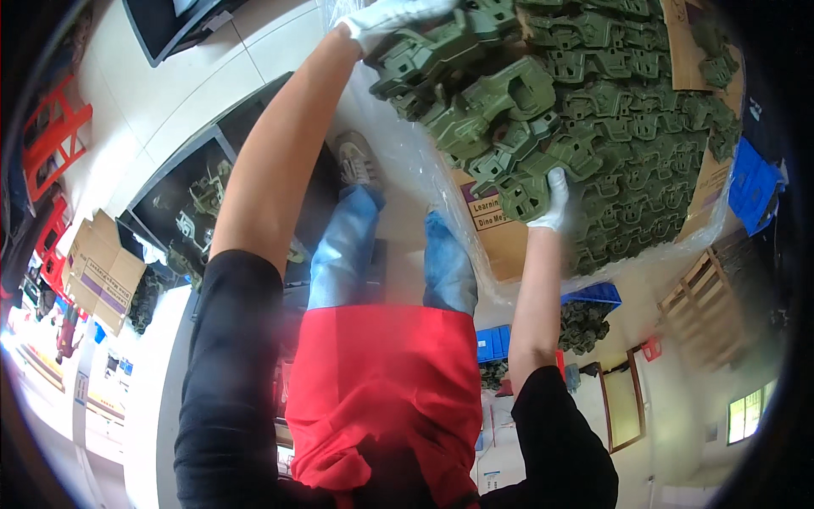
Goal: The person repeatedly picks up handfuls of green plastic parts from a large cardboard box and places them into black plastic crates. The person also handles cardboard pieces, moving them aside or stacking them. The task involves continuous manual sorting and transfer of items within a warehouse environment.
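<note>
My left hand [400,20], in a white glove, reaches to the top of the view and closes over the upper end of a row of dark green moulded plastic parts [496,103]; its fingertips are partly hidden. My right hand [555,202], also gloved in white, grips the lower end of that same row, thumb up along its side. The row slants between both hands, pieces nested against one another, over a large carton [500,254] lined with clear plastic. Many similar green parts [627,127] lie packed in rows inside the carton.
A dark crate [182,199] with loose parts stands at left, a cardboard box [106,271] beyond it. Red stools [52,140] are at far left. Blue bins [493,343] and a wooden pallet [702,297] stand at right. Clear plastic film [407,153] hangs over the carton's edge.
</note>
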`<state>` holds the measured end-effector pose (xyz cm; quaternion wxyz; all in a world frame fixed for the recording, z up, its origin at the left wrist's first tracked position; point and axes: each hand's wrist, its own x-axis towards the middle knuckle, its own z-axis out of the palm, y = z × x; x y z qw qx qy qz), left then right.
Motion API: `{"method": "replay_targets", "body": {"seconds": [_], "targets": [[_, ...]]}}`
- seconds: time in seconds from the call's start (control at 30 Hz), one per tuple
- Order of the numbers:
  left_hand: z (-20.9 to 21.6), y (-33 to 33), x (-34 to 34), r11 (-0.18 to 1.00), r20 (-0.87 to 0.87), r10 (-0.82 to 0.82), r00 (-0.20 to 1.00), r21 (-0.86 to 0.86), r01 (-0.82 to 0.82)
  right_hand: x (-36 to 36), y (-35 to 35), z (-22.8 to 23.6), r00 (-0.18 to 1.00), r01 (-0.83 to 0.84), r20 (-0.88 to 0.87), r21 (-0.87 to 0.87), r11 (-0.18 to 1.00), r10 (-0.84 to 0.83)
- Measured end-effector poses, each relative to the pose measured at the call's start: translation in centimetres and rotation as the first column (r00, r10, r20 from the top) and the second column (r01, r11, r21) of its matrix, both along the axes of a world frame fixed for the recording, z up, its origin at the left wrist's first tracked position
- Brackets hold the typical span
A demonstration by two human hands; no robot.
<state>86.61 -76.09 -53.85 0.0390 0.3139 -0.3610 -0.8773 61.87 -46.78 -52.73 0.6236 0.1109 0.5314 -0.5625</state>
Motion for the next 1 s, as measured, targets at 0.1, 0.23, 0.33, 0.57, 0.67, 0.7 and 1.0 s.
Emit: {"method": "replay_targets", "body": {"seconds": [0.1,0.23,0.33,0.57,0.67,0.7,1.0], "targets": [[0.6,1.0,0.3,0.995,-0.024,-0.003,1.000,0.101,0.006,-1.5,1.0,-2.5,0.999,0.031,0.027,-0.041,0.999,-0.030],[0.5,2.8,0.8,0.972,-0.053,0.000,0.999,0.235,0.012,-2.8,0.8,-3.2,0.980,0.036,0.196,-0.116,0.993,-0.013],[0.6,4.3,1.4,0.943,-0.068,0.026,0.997,0.334,-0.002,-2.4,-1.0,-0.1,0.918,0.001,0.384,-0.247,0.969,0.097],[4.6,8.8,5.7,0.911,-0.079,0.078,0.994,0.410,-0.039,-1.5,1.9,6.6,0.975,-0.174,0.163,0.126,0.977,0.153],[6.8,12.5,9.9,0.970,-0.294,0.114,0.949,0.239,-0.043,-3.5,5.5,9.0,0.846,-0.532,0.039,-0.022,0.846,0.532],[9.4,13.9,12.4,0.989,-0.268,0.100,0.958,0.134,-0.065,-2.4,5.2,9.5,0.818,-0.574,0.033,-0.033,0.818,0.575],[16.5,29.3,44.1,0.819,0.302,0.532,0.791,0.055,-0.571,29.5,-5.4,15.5,0.404,-0.893,0.486,0.026,0.449,0.775]]}}
